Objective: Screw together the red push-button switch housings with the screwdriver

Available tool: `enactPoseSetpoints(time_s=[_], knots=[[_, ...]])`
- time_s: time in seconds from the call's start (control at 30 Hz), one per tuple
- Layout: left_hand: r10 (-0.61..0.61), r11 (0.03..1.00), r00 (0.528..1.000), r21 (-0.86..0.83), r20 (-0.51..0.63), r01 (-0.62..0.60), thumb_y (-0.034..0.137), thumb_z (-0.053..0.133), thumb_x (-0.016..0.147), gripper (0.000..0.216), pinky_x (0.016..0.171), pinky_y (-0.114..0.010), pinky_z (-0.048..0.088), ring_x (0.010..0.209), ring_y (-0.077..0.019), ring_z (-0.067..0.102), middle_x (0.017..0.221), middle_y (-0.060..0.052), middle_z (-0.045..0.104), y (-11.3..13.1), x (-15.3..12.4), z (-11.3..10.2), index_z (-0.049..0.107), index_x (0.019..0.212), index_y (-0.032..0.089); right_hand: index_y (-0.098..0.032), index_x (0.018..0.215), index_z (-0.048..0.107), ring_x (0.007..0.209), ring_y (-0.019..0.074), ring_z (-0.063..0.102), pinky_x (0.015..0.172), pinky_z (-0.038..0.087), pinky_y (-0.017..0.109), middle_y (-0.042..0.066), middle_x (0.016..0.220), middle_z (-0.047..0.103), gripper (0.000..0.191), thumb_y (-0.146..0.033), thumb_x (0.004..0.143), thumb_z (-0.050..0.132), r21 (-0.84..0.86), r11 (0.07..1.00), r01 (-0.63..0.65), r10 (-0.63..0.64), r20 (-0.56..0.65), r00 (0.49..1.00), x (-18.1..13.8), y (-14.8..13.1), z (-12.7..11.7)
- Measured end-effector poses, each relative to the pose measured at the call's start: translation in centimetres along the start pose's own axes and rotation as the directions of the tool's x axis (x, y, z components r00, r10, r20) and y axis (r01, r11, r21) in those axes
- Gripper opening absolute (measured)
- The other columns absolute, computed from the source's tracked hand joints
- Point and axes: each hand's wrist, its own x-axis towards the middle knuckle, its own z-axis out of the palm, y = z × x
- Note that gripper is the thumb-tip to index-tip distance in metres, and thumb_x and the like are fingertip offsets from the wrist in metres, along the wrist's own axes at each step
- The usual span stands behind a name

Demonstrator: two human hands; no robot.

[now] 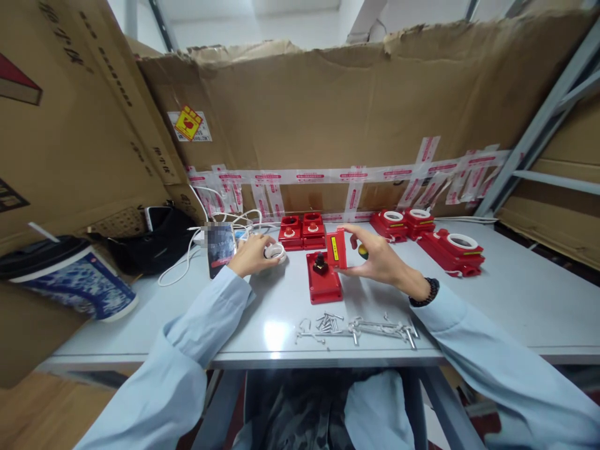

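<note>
My left hand [253,255] is closed around a white ring [275,251] just above the table, beside a phone. My right hand [382,257] grips a red box-shaped housing part [336,247] with a yellow label, tilted up on edge. A small yellow and black object [362,251] shows by its palm; I cannot make out what it is. Below that part, a red base plate [325,289] lies on the table with a black knob-like fitting [320,264] standing on it. Nearer to me lie loose screws [329,322] and thin metal rods [382,329].
Two red housings [301,232] stand at the back middle, and several red units with white rings [452,250] at the right. On the left are a phone [219,249], white cables [175,273], a black bag [164,244] and a large cup [75,281]. Cardboard [300,106] walls the back.
</note>
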Motion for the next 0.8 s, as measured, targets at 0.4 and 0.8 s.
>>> enactPoseSetpoints(time_s=[0.4, 0.8], knots=[[0.111, 0.990, 0.988, 0.073, 0.104, -0.119, 0.040, 0.053, 0.083, 0.026, 0.083, -0.041, 0.040, 0.103, -0.0298, 0.052, 0.099, -0.010, 0.061, 0.1, -0.1, 0.8, 0.059, 0.096, 0.019, -0.014, 0.130, 0.044, 0.080, 0.0198, 0.063, 0.063, 0.055, 0.033, 0.013, 0.109, 0.064, 0.074, -0.044, 0.069, 0.072, -0.006, 1.000, -0.016, 0.016, 0.041, 0.999, 0.0, -0.2, 0.2], [0.202, 0.977, 0.973, 0.044, 0.111, -0.207, 0.048, 0.062, 0.079, 0.039, 0.092, -0.046, 0.037, 0.109, -0.0291, 0.051, 0.121, -0.010, 0.054, 0.2, -0.3, 2.0, 0.060, 0.107, 0.022, -0.011, 0.131, 0.044, 0.089, 0.0224, 0.063, 0.065, 0.055, 0.033, 0.014, 0.109, 0.064, 0.075, -0.042, 0.069, 0.072, 0.007, 0.999, -0.049, 0.048, 0.094, 0.994, -0.2, -0.1, 0.3]])
